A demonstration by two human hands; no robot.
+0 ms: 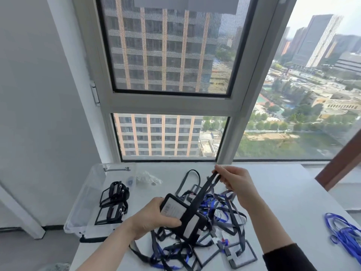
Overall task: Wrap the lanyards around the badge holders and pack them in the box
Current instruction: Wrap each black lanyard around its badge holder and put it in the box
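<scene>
A left hand (154,218) grips a black-framed badge holder (176,209) with a white card inside, held tilted above a white bench (283,192); its fingers (170,222) curl round the holder's edge. A black lanyard (205,190) crosses the holder's middle and rises taut to the right hand (234,182), whose fingers (220,171) pinch the strap's top. Beneath the holder lies a tangled pile (220,231) of black, grey and blue lanyards and more holders. At left, a clear plastic box (86,204) holds two wrapped badge holders (113,200). Loose blue lanyards (343,231) lie well apart at the right edge.
</scene>
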